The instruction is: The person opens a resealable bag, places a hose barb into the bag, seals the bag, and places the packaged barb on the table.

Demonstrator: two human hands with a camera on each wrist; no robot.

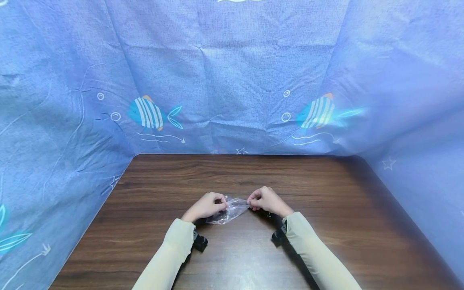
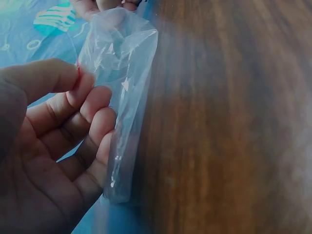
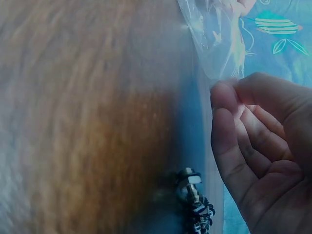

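A clear plastic bag (image 1: 232, 210) stretches between the two hands above the middle of the table. My left hand (image 1: 207, 204) pinches the bag between thumb and fingers on its left side. A thin red line (image 2: 78, 70) shows at the left thumb tip in the left wrist view. On the other side, my right hand (image 1: 267, 200) pinches a corner of the bag with thumb and index finger. Beneath the right hand lies a silver and black chain-like thing (image 3: 195, 202), partly cut off by the frame. No contents can be made out inside the bag.
Dark wood grain covers the tabletop (image 1: 174, 173). A blue cloth (image 1: 232, 80) printed with striped fish hangs behind the table and along both sides. Each wrist carries a small black camera (image 1: 200, 241), below the cuffs of light sleeves.
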